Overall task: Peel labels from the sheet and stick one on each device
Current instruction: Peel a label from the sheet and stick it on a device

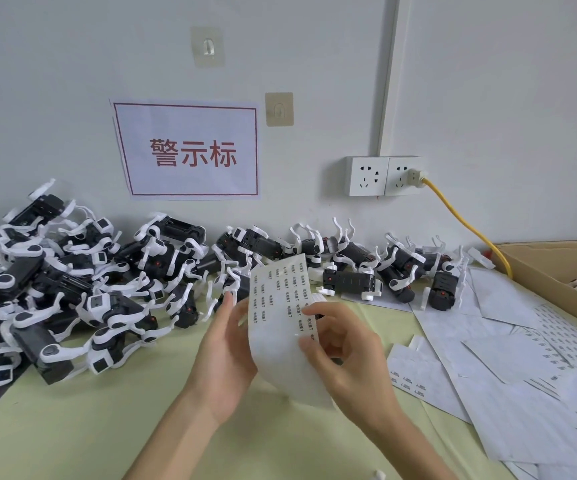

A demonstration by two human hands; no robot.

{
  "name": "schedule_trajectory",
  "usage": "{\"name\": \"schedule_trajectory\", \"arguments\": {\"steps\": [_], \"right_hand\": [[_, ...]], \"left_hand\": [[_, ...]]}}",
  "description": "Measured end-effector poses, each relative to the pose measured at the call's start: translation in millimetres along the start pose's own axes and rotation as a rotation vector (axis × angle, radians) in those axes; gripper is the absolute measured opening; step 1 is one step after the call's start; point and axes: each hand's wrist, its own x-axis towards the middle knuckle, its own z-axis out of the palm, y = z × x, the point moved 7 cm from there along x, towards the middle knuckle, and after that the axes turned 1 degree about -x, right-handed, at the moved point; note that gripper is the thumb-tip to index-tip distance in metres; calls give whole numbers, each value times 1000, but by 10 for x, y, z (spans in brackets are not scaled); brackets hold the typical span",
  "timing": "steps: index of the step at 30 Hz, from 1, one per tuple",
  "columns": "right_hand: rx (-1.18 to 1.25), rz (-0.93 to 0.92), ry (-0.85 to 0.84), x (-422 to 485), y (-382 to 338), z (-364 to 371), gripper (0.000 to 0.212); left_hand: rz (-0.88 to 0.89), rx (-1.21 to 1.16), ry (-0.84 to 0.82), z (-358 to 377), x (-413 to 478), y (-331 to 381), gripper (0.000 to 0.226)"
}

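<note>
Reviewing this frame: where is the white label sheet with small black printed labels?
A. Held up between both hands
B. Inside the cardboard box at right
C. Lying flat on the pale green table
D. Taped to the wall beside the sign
A: the white label sheet is raised off the pale green table, with the left hand gripping its left edge and the right hand pinching at its right edge.

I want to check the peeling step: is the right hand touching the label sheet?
Touching. The head view shows the right hand with fingertips on the label sheet, pinching its right edge.
</note>
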Motion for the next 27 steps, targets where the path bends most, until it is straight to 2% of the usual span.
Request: {"name": "schedule_trajectory", "arguments": {"steps": [3,5,9,14,23,27], "right_hand": [[72,40,31,28,22,-43,29],[76,54,48,45,36,-79,28],[2,63,29,60,55,-82,25],[-222,-22,63,61,27,-90,30],[-213,-94,102,60,-13,-161,18],[-227,-84,126,79,-12,-213,21]], "left_hand": [[18,214,-150,141,-51,-6,51],[15,318,-192,200,-79,-59,46],[-11,366,-128,165,-82,-146,40],[90,486,-40,176,-85,-86,29],[166,538,-47,219,-114,-44,22],[154,558,-69,213,-107,-66,21]]}}
